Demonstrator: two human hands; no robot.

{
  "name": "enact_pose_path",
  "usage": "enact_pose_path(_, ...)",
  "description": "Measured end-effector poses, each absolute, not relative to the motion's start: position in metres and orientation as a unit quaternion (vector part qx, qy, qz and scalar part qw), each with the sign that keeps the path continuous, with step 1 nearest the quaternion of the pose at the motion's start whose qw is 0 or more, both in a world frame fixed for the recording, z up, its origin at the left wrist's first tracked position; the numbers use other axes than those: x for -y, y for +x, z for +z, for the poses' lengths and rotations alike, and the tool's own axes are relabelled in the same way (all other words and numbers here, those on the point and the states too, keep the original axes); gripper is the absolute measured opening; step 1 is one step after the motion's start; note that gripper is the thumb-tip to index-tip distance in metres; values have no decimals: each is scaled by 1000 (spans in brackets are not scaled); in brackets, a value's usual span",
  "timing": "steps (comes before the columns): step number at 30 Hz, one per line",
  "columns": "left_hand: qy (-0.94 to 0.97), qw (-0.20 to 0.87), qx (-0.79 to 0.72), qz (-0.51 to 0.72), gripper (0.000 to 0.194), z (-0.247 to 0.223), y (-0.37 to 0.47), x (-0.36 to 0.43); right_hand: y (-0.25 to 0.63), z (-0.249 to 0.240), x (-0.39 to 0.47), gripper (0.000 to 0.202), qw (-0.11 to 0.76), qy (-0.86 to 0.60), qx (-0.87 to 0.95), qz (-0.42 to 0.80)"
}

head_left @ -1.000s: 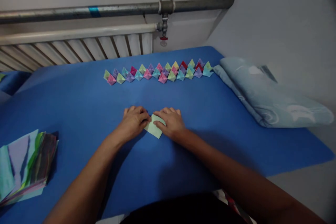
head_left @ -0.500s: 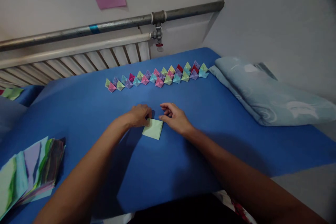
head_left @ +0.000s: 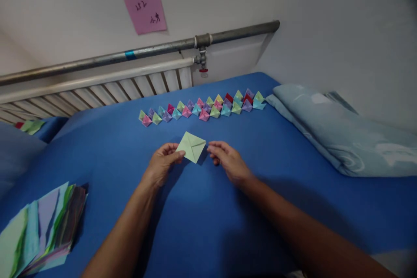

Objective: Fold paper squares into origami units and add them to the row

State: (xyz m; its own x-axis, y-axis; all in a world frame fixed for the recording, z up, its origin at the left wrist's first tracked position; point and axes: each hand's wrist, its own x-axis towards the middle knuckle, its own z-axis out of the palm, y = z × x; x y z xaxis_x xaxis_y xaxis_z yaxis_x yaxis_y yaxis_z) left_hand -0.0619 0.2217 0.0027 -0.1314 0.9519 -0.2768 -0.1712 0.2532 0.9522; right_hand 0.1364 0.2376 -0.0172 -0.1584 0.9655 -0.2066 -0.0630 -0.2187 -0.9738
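Observation:
A pale green folded paper square (head_left: 192, 146) with crease flaps meeting at its middle is raised over the blue surface. My left hand (head_left: 165, 160) pinches its left corner between thumb and fingers. Just off the square's right corner is my right hand (head_left: 228, 158), its thumb near the curled index finger and a small gap to the paper. Beyond them, several small folded paper pieces (head_left: 204, 115) in pink, green, blue, purple, yellow and red stand in staggered rows.
A fanned stack of coloured paper (head_left: 42, 226) lies at the lower left. To the right is a folded light-blue blanket (head_left: 325, 130). A radiator (head_left: 130, 89) and metal pipe (head_left: 169, 47) run along the wall, below a pink note (head_left: 145, 6).
The green square has been lifted and turned, its folded side now showing, with my left hand pinching its left corner. My right hand has moved slightly right. The view has tilted up.

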Motion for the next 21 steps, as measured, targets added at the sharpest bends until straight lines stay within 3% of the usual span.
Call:
enact_pose_path(6, 229, 605, -513, 564, 42, -6, -30, -209, 111, -15, -227, 34, 438, -454, 441, 638)
enact_pose_path(11, 245, 622, -499, 552, 39, -14, -23, -202, 109, -16, -231, 30, 446, -463, 418, 642)
enact_pose_path(21, 402, 614, -518, 440, 20, -6, -59, -203, 122, -18, -228, 20, 305, -451, 580, 606)
